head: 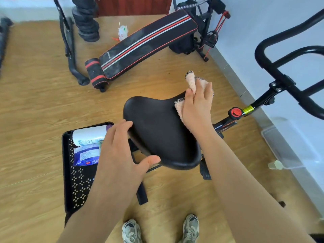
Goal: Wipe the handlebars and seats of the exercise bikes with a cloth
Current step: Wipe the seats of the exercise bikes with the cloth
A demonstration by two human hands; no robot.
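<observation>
The seat (pixel 157 130) could twist under the rubbing if the left hand (pixel 121 149) slackens. The cloth (pixel 190 79) could also slip off the narrow nose, since a loose fold sticks up past the fingers. The right hand (pixel 196 106) is closed on the cloth, pressing it onto the nose. The left hand is spread, touching the seat's wide rim behind that grip.
</observation>
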